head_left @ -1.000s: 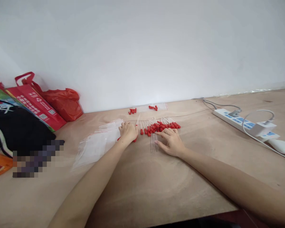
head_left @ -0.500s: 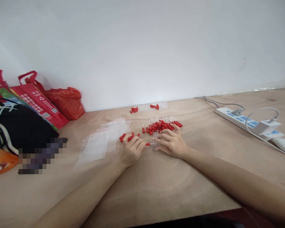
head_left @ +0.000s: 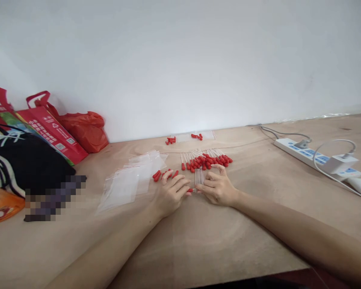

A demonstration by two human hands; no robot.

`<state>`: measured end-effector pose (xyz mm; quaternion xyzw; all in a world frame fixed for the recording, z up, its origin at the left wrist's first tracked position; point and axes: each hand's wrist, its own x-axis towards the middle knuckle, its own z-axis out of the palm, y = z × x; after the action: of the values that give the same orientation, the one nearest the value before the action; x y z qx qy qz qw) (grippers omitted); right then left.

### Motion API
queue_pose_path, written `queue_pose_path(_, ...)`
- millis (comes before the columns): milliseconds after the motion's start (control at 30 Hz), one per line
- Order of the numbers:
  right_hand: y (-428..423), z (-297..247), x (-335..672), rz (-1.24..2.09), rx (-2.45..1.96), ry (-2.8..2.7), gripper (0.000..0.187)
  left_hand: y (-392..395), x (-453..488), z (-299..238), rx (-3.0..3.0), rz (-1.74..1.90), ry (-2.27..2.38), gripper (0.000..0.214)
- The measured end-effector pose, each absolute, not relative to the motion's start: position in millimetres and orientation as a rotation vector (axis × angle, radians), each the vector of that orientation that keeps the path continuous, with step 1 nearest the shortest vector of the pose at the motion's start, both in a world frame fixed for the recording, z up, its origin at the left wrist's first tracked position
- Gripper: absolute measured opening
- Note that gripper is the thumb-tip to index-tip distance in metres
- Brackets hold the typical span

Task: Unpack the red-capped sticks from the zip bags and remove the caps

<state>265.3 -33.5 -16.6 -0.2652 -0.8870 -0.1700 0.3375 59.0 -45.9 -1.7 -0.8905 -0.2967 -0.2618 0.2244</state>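
My left hand (head_left: 171,194) rests on the wooden table (head_left: 198,241), fingers pinched on a small red cap (head_left: 190,190) at the end of a clear glass tube (head_left: 198,178). My right hand (head_left: 219,186) meets it from the right, fingers closed on several clear tubes. Just beyond lies a row of red-capped droppers (head_left: 207,160). A few loose red caps (head_left: 162,174) lie by my left fingers. A stack of clear zip bags (head_left: 132,176) lies to the left.
Red bags (head_left: 66,128) and a black-and-white bag (head_left: 15,164) crowd the left side by the wall. A white power strip (head_left: 315,157) with a plugged charger and cables lies at the right. Two small packs with red caps (head_left: 183,137) sit by the wall.
My left hand left the zip bags and came toward me and rightward to meet my right hand. My right hand curled shut on the clear tubes and pulled back slightly.
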Motion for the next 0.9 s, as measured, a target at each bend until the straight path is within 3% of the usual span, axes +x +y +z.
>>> queue_pose_path(533,-33.8,-18.1,296.1,-0.381,-0.83,-2.304,0.023,-46.9,29.6,3.6,-2.441,-0.684,-0.921,0.024)
queue_pose_path(800,-28.8,-21.2,290.0,-0.279,-1.109,-2.186,0.032,-33.3,8.2,-8.0,-2.279,-1.051,-1.286,0.027)
queue_pose_path(900,-26.6,-23.9,280.6,-0.241,-1.173,-2.105,0.027,-20.5,4.5,-8.9,-2.153,-1.133,-1.419,0.029)
